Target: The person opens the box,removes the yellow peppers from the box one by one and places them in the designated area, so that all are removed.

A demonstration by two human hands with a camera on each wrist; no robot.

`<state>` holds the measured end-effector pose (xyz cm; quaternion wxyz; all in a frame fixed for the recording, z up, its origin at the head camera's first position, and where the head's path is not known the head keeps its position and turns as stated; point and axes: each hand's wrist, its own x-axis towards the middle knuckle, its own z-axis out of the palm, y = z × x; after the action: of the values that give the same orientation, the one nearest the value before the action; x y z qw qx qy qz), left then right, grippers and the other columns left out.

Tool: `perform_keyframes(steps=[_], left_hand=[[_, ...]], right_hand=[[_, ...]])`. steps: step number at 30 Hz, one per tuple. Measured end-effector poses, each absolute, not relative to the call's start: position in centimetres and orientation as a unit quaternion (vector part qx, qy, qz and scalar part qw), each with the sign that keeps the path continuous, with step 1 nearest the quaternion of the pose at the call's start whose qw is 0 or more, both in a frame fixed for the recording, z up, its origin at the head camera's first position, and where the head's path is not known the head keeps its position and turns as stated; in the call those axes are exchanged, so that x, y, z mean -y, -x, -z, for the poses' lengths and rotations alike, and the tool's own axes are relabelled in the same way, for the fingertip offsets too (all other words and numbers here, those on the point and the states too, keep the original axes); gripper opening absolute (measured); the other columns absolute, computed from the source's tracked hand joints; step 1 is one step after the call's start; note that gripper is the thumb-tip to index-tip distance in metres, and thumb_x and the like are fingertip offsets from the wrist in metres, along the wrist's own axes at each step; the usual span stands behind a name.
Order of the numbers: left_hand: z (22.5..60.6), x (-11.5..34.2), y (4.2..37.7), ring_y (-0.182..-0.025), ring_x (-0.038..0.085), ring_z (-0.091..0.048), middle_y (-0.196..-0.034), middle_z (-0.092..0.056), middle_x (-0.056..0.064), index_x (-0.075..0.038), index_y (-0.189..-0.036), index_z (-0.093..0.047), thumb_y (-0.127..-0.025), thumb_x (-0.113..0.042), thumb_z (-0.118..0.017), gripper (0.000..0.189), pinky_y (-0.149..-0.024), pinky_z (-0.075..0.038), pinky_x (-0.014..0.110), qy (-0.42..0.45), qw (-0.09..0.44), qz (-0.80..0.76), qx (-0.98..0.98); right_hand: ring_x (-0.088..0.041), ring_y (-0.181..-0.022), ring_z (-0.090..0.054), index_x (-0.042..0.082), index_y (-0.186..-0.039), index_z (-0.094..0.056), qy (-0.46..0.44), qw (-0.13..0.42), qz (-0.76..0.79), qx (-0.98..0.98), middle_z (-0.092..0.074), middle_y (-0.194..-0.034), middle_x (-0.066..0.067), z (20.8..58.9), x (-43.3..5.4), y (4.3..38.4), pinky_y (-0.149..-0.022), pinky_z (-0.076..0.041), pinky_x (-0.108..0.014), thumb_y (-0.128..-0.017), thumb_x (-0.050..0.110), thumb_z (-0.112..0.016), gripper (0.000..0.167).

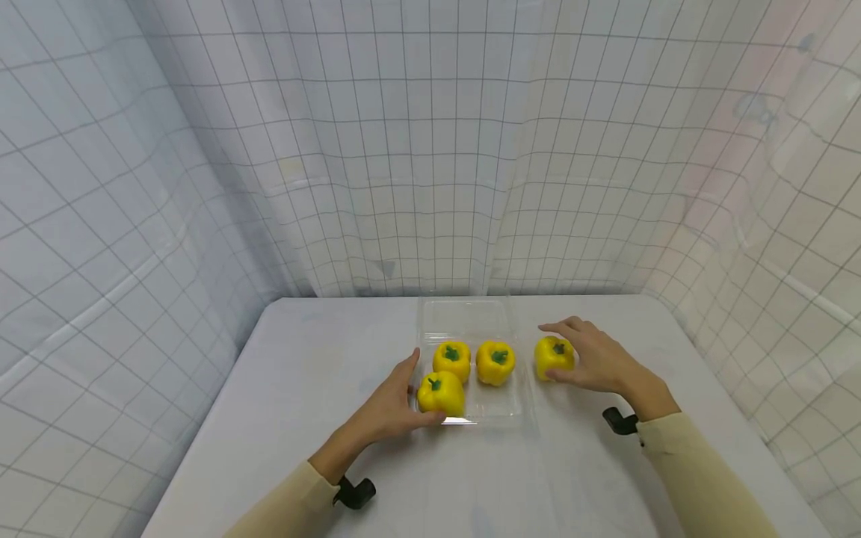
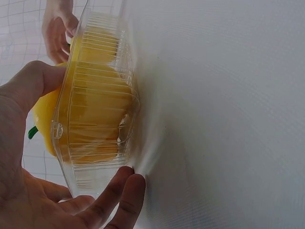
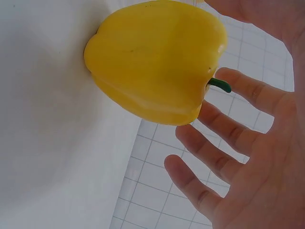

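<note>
A clear plastic container [image 1: 494, 409] with its lid [image 1: 464, 317] folded back holds three yellow bell peppers: one at the near left [image 1: 444, 396], one behind it [image 1: 452, 360] and one to the right [image 1: 495, 366]. My left hand [image 1: 397, 400] grips the container's near left corner, its thumb at the rim beside the near pepper and its fingers along the left side. Right of the container, another yellow bell pepper [image 3: 157, 62] with a green stem stands on the table. Around it my right hand [image 1: 592, 359] is spread, thumb on the near side, fingers extended behind.
The white table [image 1: 303, 359] extends to both sides and in front of the container. White curtains with a grid pattern [image 1: 417, 149] hang behind it and along both sides. Each wrist wears a black camera mount [image 1: 355, 493].
</note>
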<state>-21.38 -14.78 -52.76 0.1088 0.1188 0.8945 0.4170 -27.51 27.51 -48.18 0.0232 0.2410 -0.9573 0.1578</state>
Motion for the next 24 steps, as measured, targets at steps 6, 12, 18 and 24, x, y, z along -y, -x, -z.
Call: perform_keyframes(steps=[6,12,18,24], left_hand=[[52.7,14.7,21.4,-0.145,0.04,-0.067,-0.192,-0.031,0.021,-0.009,-0.188,-0.016,-0.088,-0.056,-0.097,0.137,-0.13,-0.054,0.064,-0.118,0.111,-0.418,-0.894],[52.7,14.8,21.4,-0.146,0.04,-0.067,-0.192,-0.031,0.021,-0.009,-0.188,-0.016,-0.088,-0.057,-0.097,0.137,-0.13,-0.053,0.064,-0.119,0.111,-0.416,-0.895],[52.7,14.8,21.4,-0.147,0.041,-0.067,-0.192,-0.03,0.021,-0.01,-0.188,-0.016,-0.087,-0.058,-0.097,0.138,-0.13,-0.053,0.065,-0.117,0.112,-0.42,-0.893],[52.9,14.8,21.4,-0.147,0.041,-0.067,-0.192,-0.03,0.021,-0.01,-0.188,-0.016,-0.087,-0.058,-0.097,0.138,-0.13,-0.053,0.065,-0.117,0.11,-0.417,-0.894]], right_hand=[[-0.047,-0.139,-0.067,0.021,-0.165,-0.065,-0.25,0.035,-0.158,0.955,-0.067,-0.157,-0.02,47.9,-27.2,27.4,-0.11,-0.061,-0.074,-0.096,0.041,-0.094,0.078],[-0.046,-0.137,-0.067,0.021,-0.165,-0.065,-0.254,0.041,-0.153,0.954,-0.067,-0.156,-0.02,47.4,-26.7,27.4,-0.11,-0.061,-0.072,-0.096,0.039,-0.094,0.077],[-0.047,-0.14,-0.067,0.021,-0.165,-0.065,-0.255,0.038,-0.148,0.955,-0.067,-0.159,-0.021,47.2,-26.1,27.4,-0.114,-0.059,-0.074,-0.096,0.041,-0.095,0.078],[-0.046,-0.141,-0.066,0.024,-0.166,-0.065,-0.26,0.042,-0.146,0.954,-0.067,-0.158,-0.019,47.4,-25.5,27.5,-0.115,-0.058,-0.075,-0.096,0.044,-0.095,0.078]])
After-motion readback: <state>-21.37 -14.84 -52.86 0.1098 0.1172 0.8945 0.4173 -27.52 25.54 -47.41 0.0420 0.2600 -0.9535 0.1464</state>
